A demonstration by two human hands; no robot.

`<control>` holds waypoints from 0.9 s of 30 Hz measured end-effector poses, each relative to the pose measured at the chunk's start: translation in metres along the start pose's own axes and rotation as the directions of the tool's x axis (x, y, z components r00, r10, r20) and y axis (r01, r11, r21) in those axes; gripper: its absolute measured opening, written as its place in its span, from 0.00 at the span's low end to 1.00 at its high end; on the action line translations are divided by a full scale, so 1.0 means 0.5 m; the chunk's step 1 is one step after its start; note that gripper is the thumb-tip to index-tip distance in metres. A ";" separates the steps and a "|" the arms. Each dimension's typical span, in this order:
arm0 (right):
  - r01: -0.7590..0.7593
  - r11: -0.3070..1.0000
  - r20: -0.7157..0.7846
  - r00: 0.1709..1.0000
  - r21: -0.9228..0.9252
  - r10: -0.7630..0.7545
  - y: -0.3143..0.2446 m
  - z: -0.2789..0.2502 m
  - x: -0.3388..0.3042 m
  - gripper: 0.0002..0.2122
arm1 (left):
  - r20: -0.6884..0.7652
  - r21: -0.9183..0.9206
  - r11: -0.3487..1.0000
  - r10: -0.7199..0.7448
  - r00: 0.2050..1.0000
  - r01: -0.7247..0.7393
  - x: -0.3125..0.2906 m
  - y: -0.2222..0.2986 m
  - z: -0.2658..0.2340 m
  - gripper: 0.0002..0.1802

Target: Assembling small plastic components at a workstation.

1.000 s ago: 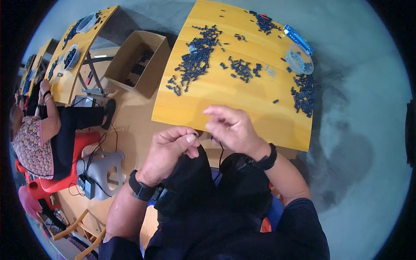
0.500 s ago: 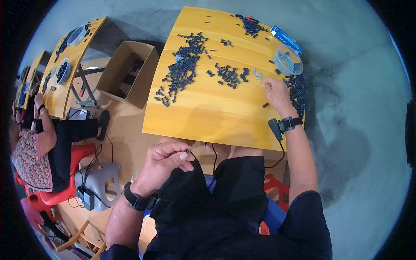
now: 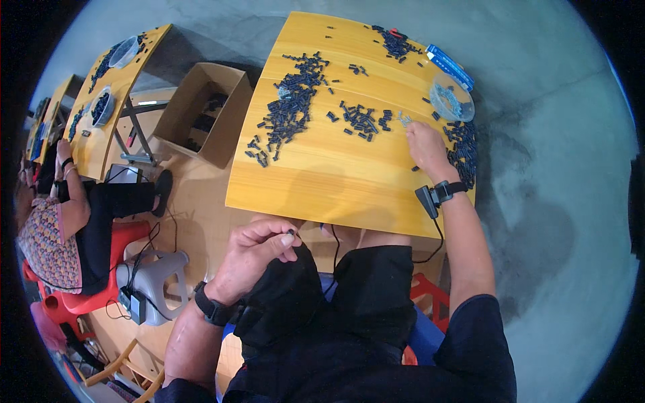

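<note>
My left hand (image 3: 259,252) is held above my lap, in front of the table's near edge. Thumb and forefinger pinch a small black cylindrical piece (image 3: 290,232). At the right side of the wooden table (image 3: 322,185), my right hand (image 3: 426,144) rests low with its fingers curled together. Its fingertips are beside a few small silvery pieces (image 3: 404,119), and whatever they hold is hidden. Left of these lies a small group of black cylindrical pieces (image 3: 361,121). A heap of the same black pieces (image 3: 463,148) spreads along the table's edge beyond my right wrist.
A clear round tub (image 3: 451,101) of small pale pieces stands at the right edge, near a blue box (image 3: 449,67). Black pieces form a long pile (image 3: 292,107) at left and another (image 3: 396,46) at the far end. An open carton (image 3: 232,127) and a seated person (image 3: 50,235) are to the left.
My right hand has shifted slightly left over the table, closer to the silvery pieces. My left hand keeps its pinch on the black piece. The whole view has shifted a little.
</note>
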State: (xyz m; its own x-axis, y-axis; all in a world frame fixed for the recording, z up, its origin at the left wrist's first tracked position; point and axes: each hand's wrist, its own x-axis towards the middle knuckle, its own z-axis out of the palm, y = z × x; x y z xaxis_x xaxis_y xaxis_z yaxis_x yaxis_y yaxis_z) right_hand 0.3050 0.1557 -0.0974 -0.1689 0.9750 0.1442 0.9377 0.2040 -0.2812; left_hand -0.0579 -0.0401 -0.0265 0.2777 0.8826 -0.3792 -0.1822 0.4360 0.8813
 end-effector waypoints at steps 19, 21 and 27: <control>-0.380 -0.231 0.378 0.924 0.896 -0.054 -0.265 -0.124 -0.146 0.05 | -0.032 -0.055 0.998 -0.017 0.999 0.016 -0.010 0.000 0.007 0.09; -0.388 -0.228 0.388 0.920 0.893 -0.048 -0.276 -0.121 -0.172 0.05 | 0.007 -0.015 0.999 0.043 0.999 -0.043 -0.013 0.003 0.009 0.09; -0.366 -0.039 0.361 0.927 0.930 -0.100 -0.332 -0.133 -0.218 0.05 | 0.070 -0.042 0.989 0.146 0.987 -0.143 -0.010 0.013 0.021 0.08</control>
State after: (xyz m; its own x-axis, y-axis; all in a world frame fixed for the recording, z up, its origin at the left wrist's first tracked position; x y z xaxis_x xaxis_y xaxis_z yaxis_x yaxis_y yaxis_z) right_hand 0.1880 0.0096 -0.0032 -0.3603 0.9152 -0.1807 -0.2567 -0.2835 -0.9240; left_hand -0.0508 -0.0438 -0.0160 0.3140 0.9221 -0.2260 -0.2594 0.3123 0.9139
